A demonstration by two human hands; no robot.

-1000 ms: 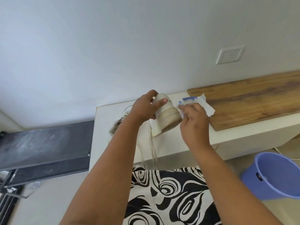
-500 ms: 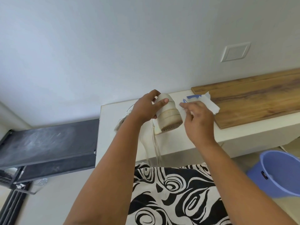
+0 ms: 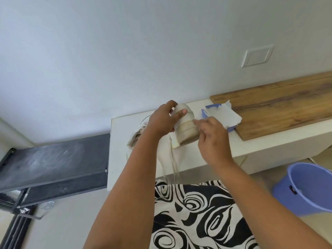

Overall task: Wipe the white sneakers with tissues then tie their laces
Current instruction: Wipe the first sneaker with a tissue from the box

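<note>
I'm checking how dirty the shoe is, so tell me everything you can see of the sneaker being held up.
The white sneaker is held in the air above the white counter, its rounded end and worn, yellowed sole edge toward the camera. The upper looks like smooth off-white leather or similar. The left hand grips it, thumb across the upper. The right hand touches its sole edge, blurred. Loose laces hang beneath it.

blue plastic bucket (image 3: 305, 187) on floor at right | brown wooden board (image 3: 280, 103) on the white table (image 3: 260, 146) | white wall switch plate (image 3: 257, 55) | dark metal rack (image 3: 52, 162) off left
</note>
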